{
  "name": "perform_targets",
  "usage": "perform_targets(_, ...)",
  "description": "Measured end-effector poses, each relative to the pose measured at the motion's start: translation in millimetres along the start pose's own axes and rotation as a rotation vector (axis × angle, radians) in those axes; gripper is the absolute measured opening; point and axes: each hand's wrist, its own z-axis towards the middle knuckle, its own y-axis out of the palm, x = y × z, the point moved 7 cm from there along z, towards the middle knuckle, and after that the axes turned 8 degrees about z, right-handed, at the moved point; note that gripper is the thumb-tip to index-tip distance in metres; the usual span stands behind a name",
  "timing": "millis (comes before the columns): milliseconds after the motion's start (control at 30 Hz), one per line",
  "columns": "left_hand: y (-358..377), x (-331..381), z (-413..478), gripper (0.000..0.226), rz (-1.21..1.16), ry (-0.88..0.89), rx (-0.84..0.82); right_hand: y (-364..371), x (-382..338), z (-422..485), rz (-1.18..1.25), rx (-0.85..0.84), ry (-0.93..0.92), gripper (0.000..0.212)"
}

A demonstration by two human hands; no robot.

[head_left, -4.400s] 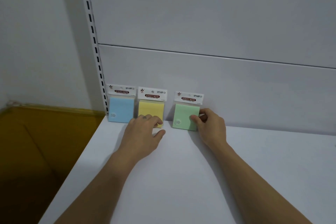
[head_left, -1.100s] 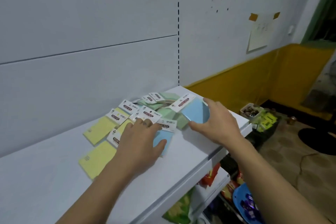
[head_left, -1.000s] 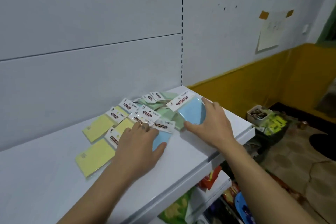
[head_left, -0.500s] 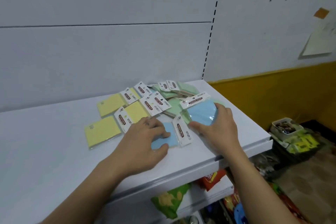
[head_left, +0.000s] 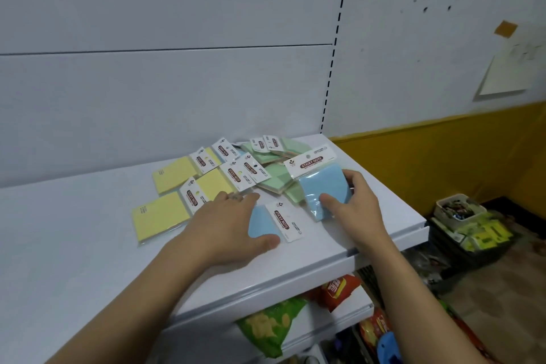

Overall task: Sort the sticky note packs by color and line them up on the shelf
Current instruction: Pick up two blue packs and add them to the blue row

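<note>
A: Holding anything in the right hand [head_left: 351,210]?

B: Yes, a raised blue pack [head_left: 322,186]: thumb on its front, fingers [head_left: 354,179] curled behind it. Its white header card tilts up over the green packs [head_left: 277,180].

A: And the left hand [head_left: 227,224]?

B: Laid flat on a second blue pack [head_left: 263,223] lying on the shelf [head_left: 74,260], fingers straight, thumb by its near edge, nothing clasped.

A: The others?

B: Several yellow packs [head_left: 161,216] lie flat to the left of the hands. The green ones are heaped behind, near the shelf's right end. Below, snack bags [head_left: 267,331] show on a lower shelf.
</note>
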Motion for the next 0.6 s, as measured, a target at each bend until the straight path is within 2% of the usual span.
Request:
perform_targets(100, -1.1, -4.3, 3.0, 0.085, -0.035, 0.016, -0.139, -2.8, 2.8, -0.1, 0.056, -0.003, 0.010, 0.042)
perform_targets(167, -5.5, -4.2, 6.9, 0.077, 0.017, 0.016, -0.143, -2.3, 3.3, 0.3, 0.063, -0.004, 0.010, 0.041)
perform_targets(267, -12.3, -5.0, 14.7, 0.078, 0.021, -0.019, -0.129, -1.8, 5.1, 1.0, 0.057, 0.002, 0.017, 0.040)
perform_targets(333, -18.7, -7.0, 20.7, 0.074, -0.017, -0.027, -0.088, -0.3, 5.6, 1.8, 0.053, 0.000, 0.023, 0.040)
perform_targets(433, -29.3, -12.9, 24.7, 0.049, -0.128, -0.023, -0.005, 0.6, 1.7, 2.4, -0.014, -0.014, 0.007, 0.040)
perform_targets(600, -42.5, -32.2, 25.4, 0.032, -0.440, -0.075, 0.108, -12.5, -8.0, 6.4, -0.321, -0.032, -0.046, 0.042)
